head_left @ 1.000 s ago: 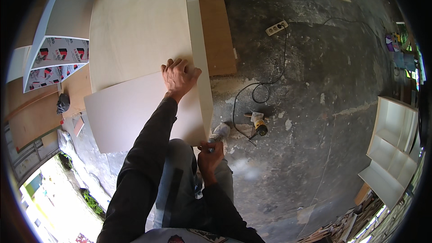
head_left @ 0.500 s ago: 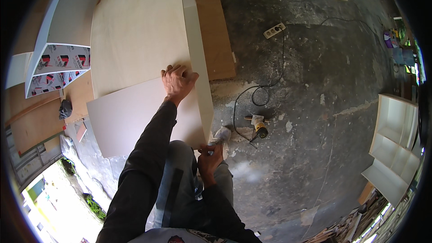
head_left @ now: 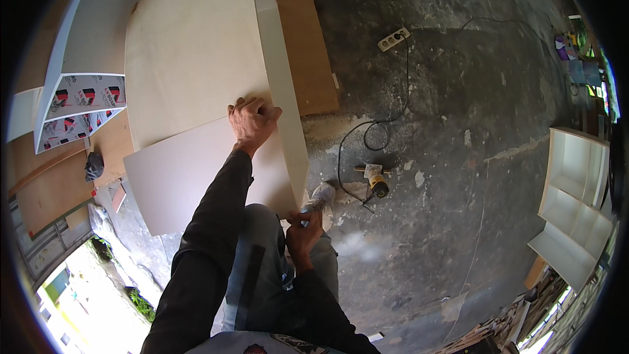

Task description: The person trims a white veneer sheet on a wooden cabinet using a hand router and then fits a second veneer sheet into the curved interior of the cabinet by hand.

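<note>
A large cabinet-like box with a pale plywood face (head_left: 196,46) lies before me, and a white panel (head_left: 196,174) sits against its near end. My left hand (head_left: 254,122) is closed with bent fingers at the white panel's upper right edge, where it meets the plywood. Down by the panel's lower right corner, my right hand (head_left: 304,233) is closed with its fingers pinched together. Whatever those right fingers hold is too small to make out. My shoe (head_left: 321,196) stands just beyond the right hand, beside the box.
On the concrete floor to the right lie a yellow-and-black power tool (head_left: 376,182), its black cable (head_left: 406,85) and a power strip (head_left: 394,39). A white shelf unit (head_left: 576,177) stands at the far right. Another white cabinet (head_left: 105,26) is at the left. A brown board (head_left: 304,46) lies behind the box.
The view has shifted slightly, so the box and floor things sit a little further left. Both hands keep their places on the panel.
</note>
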